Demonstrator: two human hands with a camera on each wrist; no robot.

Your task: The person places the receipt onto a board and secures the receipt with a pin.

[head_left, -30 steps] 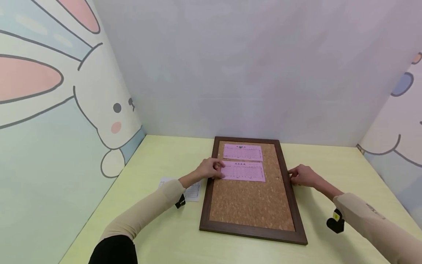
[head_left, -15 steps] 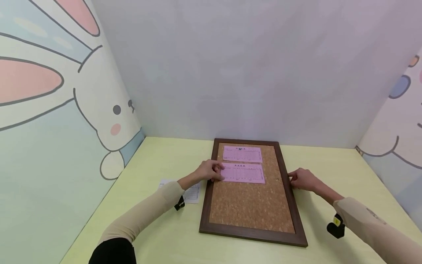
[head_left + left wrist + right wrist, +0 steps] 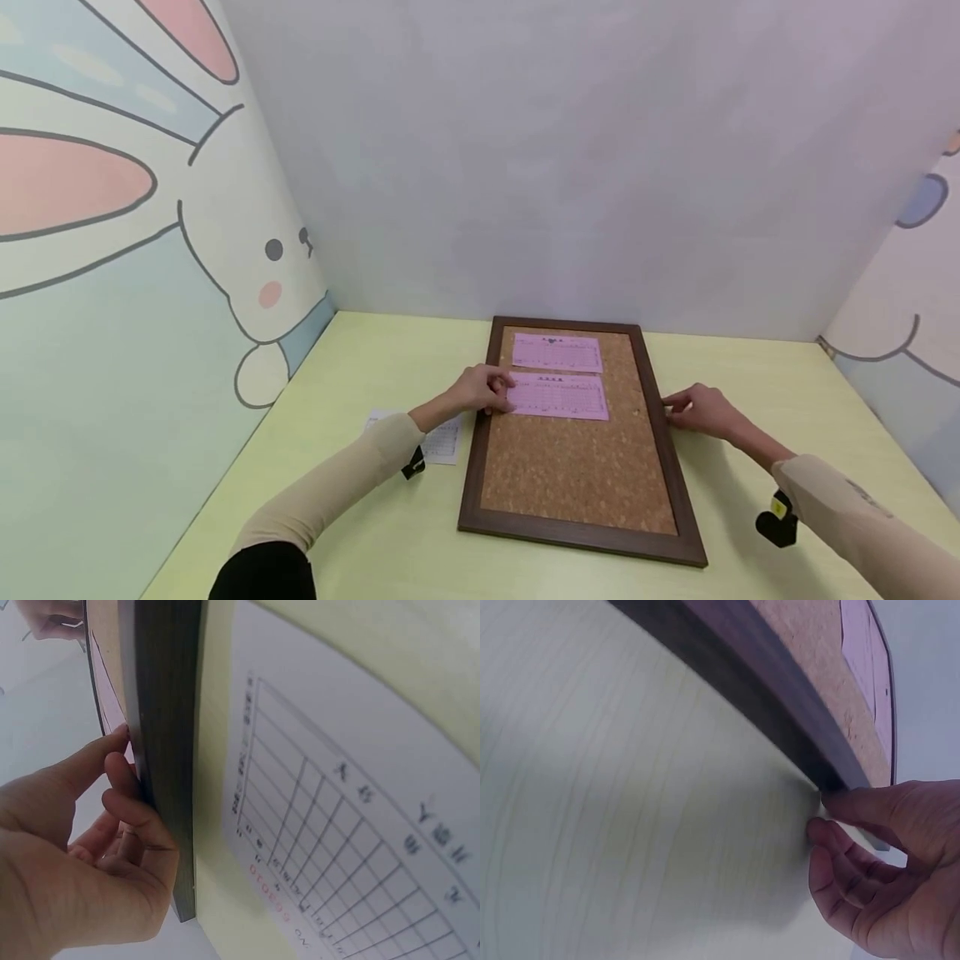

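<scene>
Head view's up high looking forward and down at the counter (image 3: 390, 354), far enough back to fit the whole board (image 3: 577, 467). Wrist views are super close, looking past the left hand (image 3: 97, 847) and right hand (image 3: 900, 877) at opposite board edges; both catch some pink paper (image 3: 861, 652).

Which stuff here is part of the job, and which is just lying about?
In the job:
Lower pink slip, left hand at its left edge
Corkboard, right hand at its right side
Upper pink slip, probably; on the same board

Apparently lying about:
White slip, left of the board; neither hand is on it, role unclear
</scene>
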